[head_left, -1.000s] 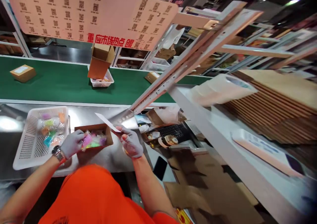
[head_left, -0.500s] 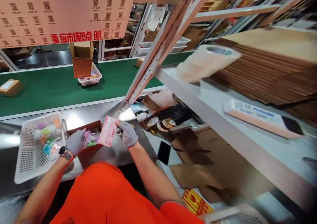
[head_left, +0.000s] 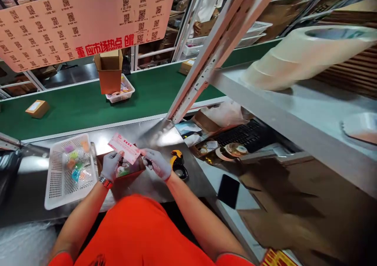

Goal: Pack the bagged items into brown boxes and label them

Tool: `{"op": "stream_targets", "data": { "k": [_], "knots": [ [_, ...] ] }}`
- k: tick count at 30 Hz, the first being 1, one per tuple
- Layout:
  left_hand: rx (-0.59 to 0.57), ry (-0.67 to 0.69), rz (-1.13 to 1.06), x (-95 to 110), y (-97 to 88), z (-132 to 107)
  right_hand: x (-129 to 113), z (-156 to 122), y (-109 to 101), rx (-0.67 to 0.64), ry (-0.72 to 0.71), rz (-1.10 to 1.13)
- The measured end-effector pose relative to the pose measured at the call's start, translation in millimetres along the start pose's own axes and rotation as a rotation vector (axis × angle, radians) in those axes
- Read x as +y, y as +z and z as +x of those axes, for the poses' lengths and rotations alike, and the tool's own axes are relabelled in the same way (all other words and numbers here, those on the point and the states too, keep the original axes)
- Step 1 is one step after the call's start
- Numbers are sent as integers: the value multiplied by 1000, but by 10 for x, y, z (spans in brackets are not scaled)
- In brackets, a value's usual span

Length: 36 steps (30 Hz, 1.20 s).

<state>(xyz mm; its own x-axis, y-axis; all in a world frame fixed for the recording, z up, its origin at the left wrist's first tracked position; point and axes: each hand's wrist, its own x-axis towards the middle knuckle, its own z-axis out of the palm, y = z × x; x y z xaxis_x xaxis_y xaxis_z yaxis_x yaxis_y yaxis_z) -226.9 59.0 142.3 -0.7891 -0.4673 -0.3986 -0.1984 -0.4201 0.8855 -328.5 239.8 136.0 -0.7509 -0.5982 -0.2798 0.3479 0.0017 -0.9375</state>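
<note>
A pink printed card (head_left: 125,147) is held flat between both gloved hands, above an open cardboard box (head_left: 129,178). My left hand (head_left: 111,164), with a watch at its wrist, pinches the card's lower left edge. At the card's right end, the fingers of my right hand (head_left: 156,164) close on its corner. Small bagged items, partly hidden by the card and hands, lie inside the box. Left of the box stands a white perforated basket (head_left: 59,179) with several colourful bagged pieces (head_left: 77,166). A yellow and black tape dispenser (head_left: 178,164) rests right of my right hand.
Beyond the metal bench (head_left: 194,179) runs a green conveyor (head_left: 73,109) carrying a small box (head_left: 37,109), a white basket (head_left: 122,95) and an open carton (head_left: 110,75). Tape rolls (head_left: 282,68) sit on the right shelf. A black phone-like slab (head_left: 228,190) and a bottle (head_left: 226,152) lie below.
My left hand has come out of the box and taken hold of the card, which has turned from upright to nearly level. The view has shifted, showing the tape dispenser.
</note>
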Motion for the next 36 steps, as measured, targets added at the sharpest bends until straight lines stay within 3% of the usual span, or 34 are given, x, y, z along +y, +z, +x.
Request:
{"op": "stream_targets", "data": {
  "k": [3, 8, 14, 18, 20, 22, 25, 27, 29, 31, 33, 36],
  "knots": [
    [22, -9, -67, -18, 8, 43, 108, -78, 117, -39, 29, -7],
    [-2, -41, -98, -81, -72, 76, 139, -85, 297, 1, 3, -39],
    [-94, -70, -47, -96, -269, 80, 138, -66, 325, 48, -43, -121],
    [-91, -27, -41, -16, -489, 80, 208, -30, 291, 106, -70, -180],
    [-48, 33, 16, 49, -707, 133, 248, -9, 275, 122, -74, -182],
    [66, 146, 119, 117, -1032, 241, 274, 7, 269, 135, -50, -163],
    [373, 351, 393, 203, -1691, 474, 280, 20, 278, 139, 1, -140],
    [527, 371, 707, 236, -2164, 628, 271, 27, 292, 144, 13, -144],
    [550, 239, 1054, 244, -2580, 747, 262, 34, 308, 151, 15, -153],
    [530, 96, 1225, 224, -2890, 832, 253, 40, 325, 160, 19, -163],
    [502, -44, 1296, 184, -3091, 907, 247, 45, 344, 173, 20, -174],
    [403, -237, 1434, 119, -3249, 1054, 245, 55, 370, 192, 30, -180]
  ]
}}
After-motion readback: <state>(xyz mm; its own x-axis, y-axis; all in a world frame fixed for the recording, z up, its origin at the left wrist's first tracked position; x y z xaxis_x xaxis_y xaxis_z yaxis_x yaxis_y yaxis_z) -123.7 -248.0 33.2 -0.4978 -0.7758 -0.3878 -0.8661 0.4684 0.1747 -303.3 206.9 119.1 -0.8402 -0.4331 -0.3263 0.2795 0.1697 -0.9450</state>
